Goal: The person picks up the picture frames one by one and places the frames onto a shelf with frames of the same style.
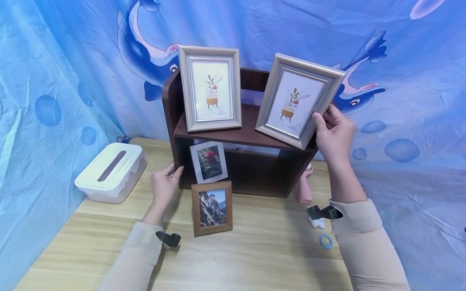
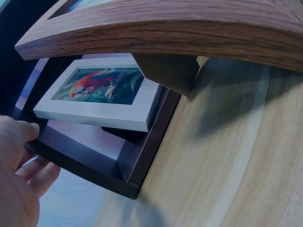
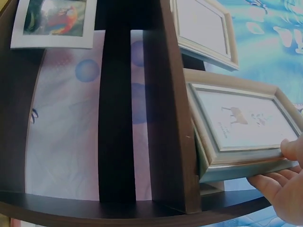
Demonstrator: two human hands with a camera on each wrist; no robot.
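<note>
My right hand (image 1: 336, 137) grips the right edge of a silver-beige picture frame (image 1: 267, 97), thumb in front and fingers behind. That frame tilts, its lower corner at the upper board of a dark brown two-tier shelf (image 1: 222, 137). A matching picture frame (image 1: 184, 93) stands upright on the board's left part. With thumb and fingers, my left hand (image 1: 165, 182) holds the shelf's left side panel (image 2: 90, 168). Inside the lower tier, at the left, is a small white frame (image 2: 94, 111) with a red parrot picture. A brown wooden frame (image 1: 212, 232) stands on the table before it.
At the left of the wooden table (image 1: 251, 250) sits a white tissue box (image 1: 108, 190). Right of the shelf lie a pink object (image 1: 305, 190), a small white item (image 1: 318, 223) and a blue ring (image 1: 320, 241). A blue dolphin-print curtain (image 1: 291, 28) hangs behind.
</note>
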